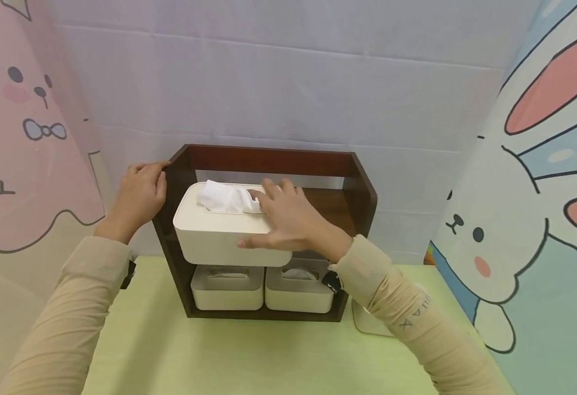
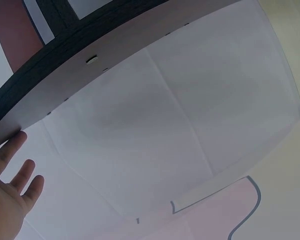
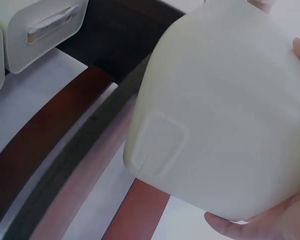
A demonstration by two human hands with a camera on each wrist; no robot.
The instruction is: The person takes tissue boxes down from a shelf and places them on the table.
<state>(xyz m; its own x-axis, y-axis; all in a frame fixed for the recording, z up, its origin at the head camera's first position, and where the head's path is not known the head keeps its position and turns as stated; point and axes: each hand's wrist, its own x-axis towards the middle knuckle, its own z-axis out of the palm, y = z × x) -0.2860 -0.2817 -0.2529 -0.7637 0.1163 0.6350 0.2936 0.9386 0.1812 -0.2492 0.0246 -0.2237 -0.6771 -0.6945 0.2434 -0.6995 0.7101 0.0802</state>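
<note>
My right hand (image 1: 290, 216) grips a cream tissue box (image 1: 229, 247) at its right part, thumb on the front face and fingers over the top. White tissue (image 1: 226, 197) sticks out of the slot. The box is at the upper level of a dark brown wooden shelf (image 1: 269, 159), tilted so its top shows. In the right wrist view the box (image 3: 220, 110) fills much of the picture, with the thumb at its lower edge. My left hand (image 1: 140, 189) rests on the shelf's upper left corner; in the left wrist view its fingers (image 2: 25, 175) are spread, one touching the side panel.
Two more tissue boxes, left (image 1: 226, 291) and right (image 1: 298, 291), stand side by side on the lower level. A pale object (image 1: 369, 321) lies on the green table (image 1: 229, 356), partly behind my right forearm. White cloth (image 1: 278, 82) hangs behind the shelf.
</note>
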